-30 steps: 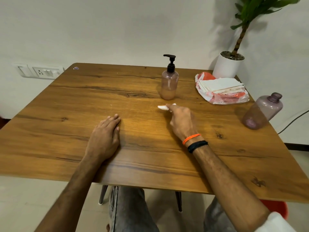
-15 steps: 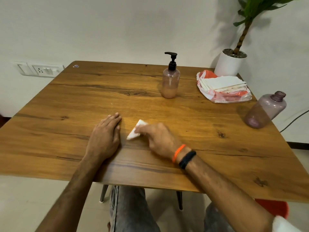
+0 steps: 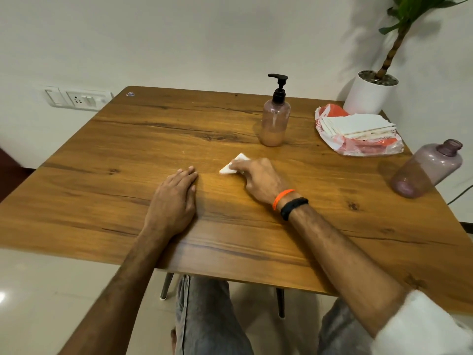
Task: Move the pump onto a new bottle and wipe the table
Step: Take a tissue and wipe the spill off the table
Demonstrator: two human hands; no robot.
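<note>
A pinkish bottle (image 3: 275, 123) with a black pump (image 3: 279, 88) on top stands upright at the back middle of the wooden table (image 3: 128, 155). An open-necked purple bottle (image 3: 427, 169) without a pump stands at the right edge. My right hand (image 3: 258, 179) presses a folded white tissue (image 3: 234, 167) flat on the table centre, the fingers closed over it. To its left, my left hand (image 3: 174, 201) rests palm down on the wood, holding nothing.
A stack of white tissues on an orange-and-clear plastic bag (image 3: 358, 134) lies at the back right. Behind it stands a white plant pot (image 3: 369, 92). A wall socket (image 3: 76, 98) is at the left. My knees show below the table's near edge.
My right hand swept the tissue from the table's middle toward my left hand, then back out to the right and slightly farther away. The left hand stayed put.
</note>
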